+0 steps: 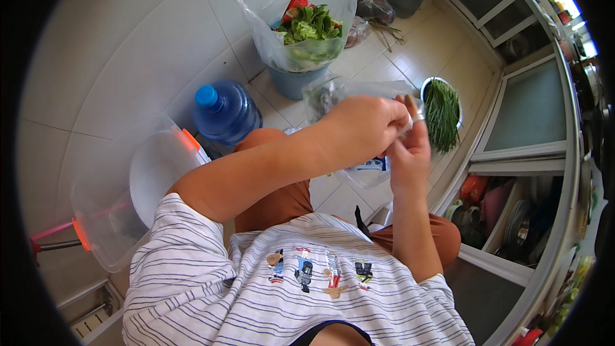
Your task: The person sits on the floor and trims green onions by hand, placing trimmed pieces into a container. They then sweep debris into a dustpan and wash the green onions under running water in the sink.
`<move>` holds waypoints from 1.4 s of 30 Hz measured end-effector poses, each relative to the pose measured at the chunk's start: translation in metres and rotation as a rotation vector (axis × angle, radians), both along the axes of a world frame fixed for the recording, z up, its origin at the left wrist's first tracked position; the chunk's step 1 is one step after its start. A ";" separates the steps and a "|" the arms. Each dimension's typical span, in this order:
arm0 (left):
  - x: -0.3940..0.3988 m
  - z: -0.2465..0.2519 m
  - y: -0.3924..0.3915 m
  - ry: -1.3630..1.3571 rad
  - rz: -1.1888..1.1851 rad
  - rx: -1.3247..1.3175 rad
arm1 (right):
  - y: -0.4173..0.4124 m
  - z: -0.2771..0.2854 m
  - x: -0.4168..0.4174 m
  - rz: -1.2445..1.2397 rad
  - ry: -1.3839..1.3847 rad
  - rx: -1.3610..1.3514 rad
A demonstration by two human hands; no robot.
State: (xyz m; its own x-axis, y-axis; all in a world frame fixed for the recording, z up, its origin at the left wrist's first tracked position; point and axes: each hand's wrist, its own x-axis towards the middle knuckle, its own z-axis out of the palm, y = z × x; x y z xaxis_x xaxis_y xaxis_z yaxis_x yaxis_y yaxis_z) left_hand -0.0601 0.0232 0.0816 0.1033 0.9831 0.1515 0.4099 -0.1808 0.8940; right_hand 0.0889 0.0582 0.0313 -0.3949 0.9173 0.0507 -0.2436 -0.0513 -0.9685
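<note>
My left hand [367,117] reaches across in front of me, its fingers pinched on a twisted part of a clear plastic bag [375,89]. Close against it is my right hand [411,146], raised, with a strip of the same plastic stretched around its fingers. The bag spreads out behind my left wrist, and something dark and greenish shows through its far left part, too blurred to name. Below the hands, more clear plastic with blue printing [374,165] shows near the floor, partly hidden by my arms.
A blue bucket [295,82] lined with a plastic bag holds leafy green trimmings [310,29]. To its left stands a blue water jug [226,113]. Chives or similar greens [442,115] fill a white bowl at right. A clear plastic bin [105,202] stands by my left side; cabinets [523,105] line the right.
</note>
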 end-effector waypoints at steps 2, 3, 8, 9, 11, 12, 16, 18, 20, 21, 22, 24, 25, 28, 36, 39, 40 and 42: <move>0.001 0.004 0.001 -0.021 0.005 0.035 | 0.000 -0.007 -0.005 -0.004 -0.068 0.138; 0.002 0.000 0.002 0.032 0.035 0.132 | 0.000 -0.012 -0.010 -0.004 -0.087 0.268; -0.008 0.012 0.003 0.059 0.004 -0.012 | 0.001 -0.021 -0.001 0.175 0.171 -0.079; -0.015 0.011 0.004 -0.027 -0.025 -0.075 | 0.004 -0.026 0.008 0.241 0.250 -0.209; -0.038 0.004 0.010 -0.211 -0.093 -0.202 | 0.014 -0.026 0.031 0.377 0.390 -0.418; -0.053 -0.018 0.013 -0.317 -0.017 -0.210 | 0.013 -0.020 0.034 0.352 0.489 -0.443; -0.110 -0.084 0.003 -0.794 0.331 -0.392 | 0.029 -0.043 0.082 0.299 0.625 -0.551; -0.120 -0.105 -0.009 -0.920 0.420 -0.457 | 0.030 -0.072 0.094 0.198 0.605 -0.642; -0.111 -0.098 -0.010 -0.978 0.419 -0.357 | 0.028 -0.087 0.103 0.153 0.569 -0.652; -0.097 -0.084 -0.004 -1.099 0.426 -0.307 | 0.034 -0.086 0.108 0.141 0.550 -0.596; -0.089 -0.069 0.004 -1.159 0.375 -0.353 | 0.044 -0.078 0.109 0.267 0.542 -0.448; -0.065 -0.044 0.012 -1.254 0.218 -0.300 | 0.045 -0.043 0.074 0.325 0.512 -0.280; -0.045 -0.030 0.016 -1.132 0.186 -0.272 | 0.038 -0.021 0.058 0.219 0.447 -0.231; -0.004 -0.039 0.012 -0.864 0.122 -0.122 | 0.032 -0.012 0.025 0.327 0.291 -0.189; -0.012 -0.041 0.003 -0.770 0.170 -0.024 | 0.042 -0.017 0.035 0.337 0.168 -0.100; -0.062 -0.050 0.010 -0.952 0.432 -0.286 | 0.078 -0.016 0.084 0.518 0.534 -0.488; -0.074 -0.067 0.011 -0.946 0.413 -0.325 | 0.074 -0.011 0.084 0.443 0.514 -0.564; -0.062 -0.081 0.009 -0.699 0.420 -0.125 | 0.075 -0.027 0.084 0.364 0.524 -0.340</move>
